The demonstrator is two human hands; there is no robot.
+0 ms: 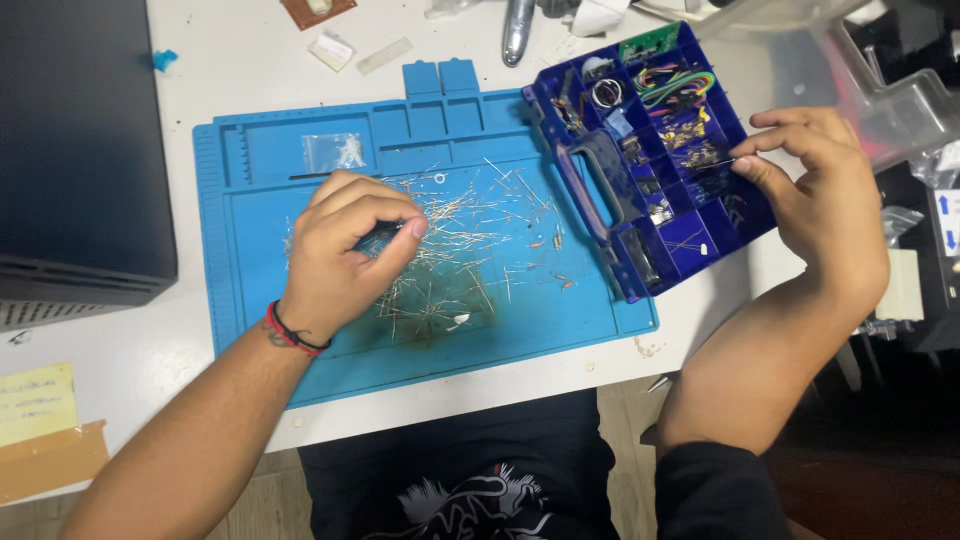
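My left hand [345, 250] rests on the blue work mat [300, 350], fingers curled and pinching at a scattered pile of thin wire-legged components [455, 255]. My right hand [820, 195] hovers over the right side of a dark blue compartment box [650, 150], thumb and forefinger pinched on a small thin component above one of its compartments. The box holds coloured wires and small parts in several sections.
A black case [80, 150] stands at the left on the white table [240, 60]. A small clear bag [335, 150] lies in the mat's upper tray. A yellow note [35, 400] sits bottom left. Clear plastic containers [890, 90] and clutter crowd the right.
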